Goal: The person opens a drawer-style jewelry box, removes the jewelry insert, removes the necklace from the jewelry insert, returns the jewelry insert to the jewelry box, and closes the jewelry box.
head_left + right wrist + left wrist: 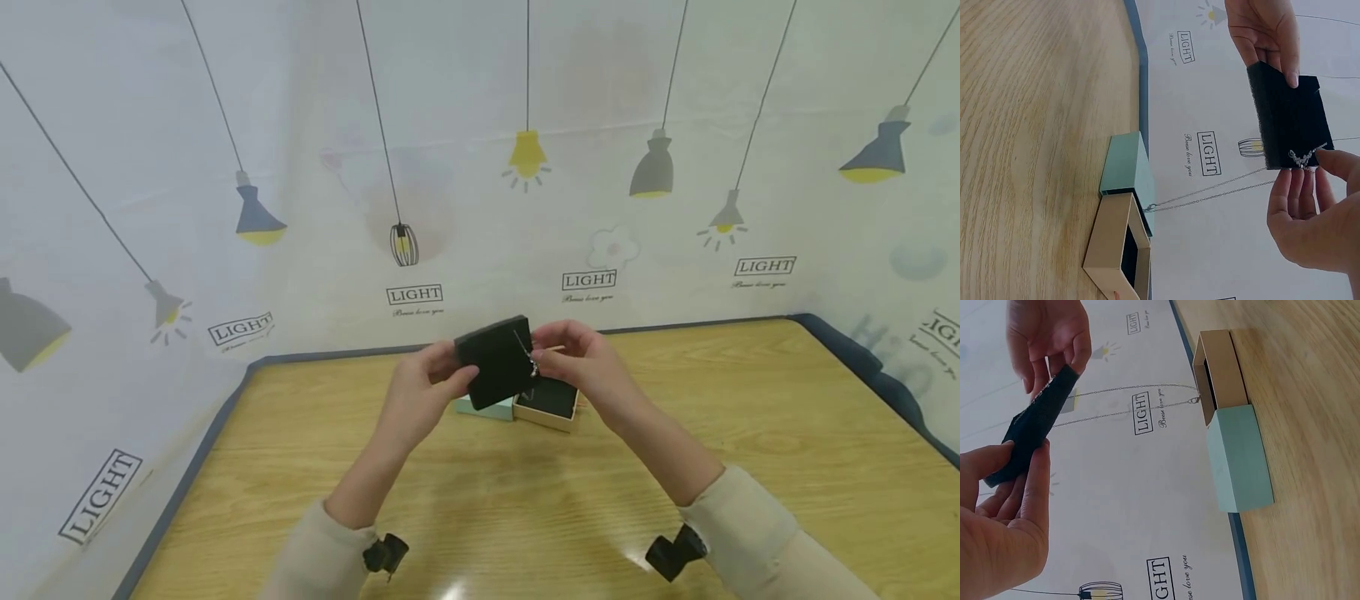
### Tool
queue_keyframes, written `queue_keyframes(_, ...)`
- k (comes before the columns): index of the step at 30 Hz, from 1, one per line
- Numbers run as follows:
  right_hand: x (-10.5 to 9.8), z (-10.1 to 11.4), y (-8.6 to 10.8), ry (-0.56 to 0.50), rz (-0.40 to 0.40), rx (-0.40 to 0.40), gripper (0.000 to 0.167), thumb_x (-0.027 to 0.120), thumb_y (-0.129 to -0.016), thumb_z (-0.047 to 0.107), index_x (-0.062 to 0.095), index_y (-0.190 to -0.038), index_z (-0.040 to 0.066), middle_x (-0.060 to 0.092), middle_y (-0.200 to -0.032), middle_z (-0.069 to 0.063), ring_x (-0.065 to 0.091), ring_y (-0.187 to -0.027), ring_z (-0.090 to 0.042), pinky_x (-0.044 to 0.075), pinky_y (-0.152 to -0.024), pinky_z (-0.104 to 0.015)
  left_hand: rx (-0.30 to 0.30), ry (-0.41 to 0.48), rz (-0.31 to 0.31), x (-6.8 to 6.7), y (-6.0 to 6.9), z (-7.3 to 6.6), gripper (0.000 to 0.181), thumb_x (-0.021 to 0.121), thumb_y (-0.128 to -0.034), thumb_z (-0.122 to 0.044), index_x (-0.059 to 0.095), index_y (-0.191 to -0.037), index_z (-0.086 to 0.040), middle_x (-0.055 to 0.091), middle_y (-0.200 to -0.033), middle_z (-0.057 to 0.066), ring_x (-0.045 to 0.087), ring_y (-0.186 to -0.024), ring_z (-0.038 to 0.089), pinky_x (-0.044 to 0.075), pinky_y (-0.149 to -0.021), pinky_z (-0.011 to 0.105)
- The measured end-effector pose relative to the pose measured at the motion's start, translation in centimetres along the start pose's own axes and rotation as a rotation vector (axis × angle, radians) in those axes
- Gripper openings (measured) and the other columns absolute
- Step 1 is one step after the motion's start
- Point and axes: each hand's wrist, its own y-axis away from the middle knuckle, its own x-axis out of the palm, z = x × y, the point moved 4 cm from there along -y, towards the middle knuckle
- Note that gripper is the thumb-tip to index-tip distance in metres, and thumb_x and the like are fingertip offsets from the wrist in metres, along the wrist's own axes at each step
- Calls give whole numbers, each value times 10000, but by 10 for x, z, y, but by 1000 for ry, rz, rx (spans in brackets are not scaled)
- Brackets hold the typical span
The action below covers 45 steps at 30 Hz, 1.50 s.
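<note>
A black square pad [495, 362] is held up over the table, pinched at its left side by the left hand [420, 396] between thumb and fingers. At the pad's right edge, the right hand [592, 367] pinches the pad and a silver necklace [1302, 157], thumb on the front, fingers behind. The necklace's pendant part lies across the pad's face. Its thin chain hangs below in two strands, down to the boxes. Beneath the hands stand an open kraft-coloured box [545, 417] with black lining and a mint-green box part [487, 408], side by side.
The wooden table [465, 517] has a blue-grey edge strip. Behind it hangs a white cloth [480, 208] printed with lamps and the word LIGHT. Each sleeve carries a small black device at the wrist.
</note>
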Motion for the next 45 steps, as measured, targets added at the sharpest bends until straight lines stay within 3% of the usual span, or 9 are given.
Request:
queue_keyframes(5, 0, 0, 0, 115, -25, -36, 317, 702, -901, 66, 566, -1177, -8, 600, -968, 56, 655, -882, -70, 565, -804, -197, 16, -15, 4, 3, 0, -1, 266, 699, -924, -98, 682, -1181, -33, 745, -1113, 160, 729, -1025, 278, 637, -782, 317)
queue_keyframes(13, 0, 1, 1, 209, -39, -132, 207, 678, -917, 45, 559, -1063, -41, 604, -982, -53, 639, -834, -73, 577, -759, -176, 11, -54, 11, 4, 1, 0, 239, 707, -917, -100, 693, -1146, -33, 751, -1094, 153, 731, -1021, 277, 636, -772, 302)
queue_keyframes(23, -3, -2, -4, 108, -6, -110, 184, 651, -935, 30, 588, -1067, -81, 648, -838, 80, 655, -743, -65, 611, -746, -236, -13, -124, 33, 4, 1, 8, 248, 710, -915, -107, 700, -1156, -50, 754, -1089, 135, 732, -995, 245, 632, -795, 310)
queue_keyframes(31, -8, 1, -3, 47, 14, -67, 96, 641, -957, 68, 634, -1045, 31, 700, -842, 109, 687, -798, -45, 616, -801, -237, 11, -142, 53, 8, 0, 12, 228, 728, -893, -76, 720, -1118, -43, 768, -1009, 124, 745, -931, 226, 617, -787, 330)
queue_keyframes(36, -8, 1, -5, 10, 21, -25, 61, 633, -961, 56, 642, -1016, 82, 710, -865, 105, 704, -820, -41, 617, -807, -232, -8, -167, 61, 7, 2, 15, 242, 729, -890, -72, 714, -1130, -43, 761, -1024, 126, 742, -946, 239, 624, -794, 347)
queue_keyframes(45, -6, 5, -11, 16, 48, -27, 44, 632, -965, 70, 645, -1006, 80, 713, -846, 93, 710, -824, -60, 608, -771, -202, -37, -185, 67, 4, 3, 17, 239, 724, -900, -86, 713, -1138, -71, 758, -1040, 105, 735, -969, 229, 625, -792, 349)
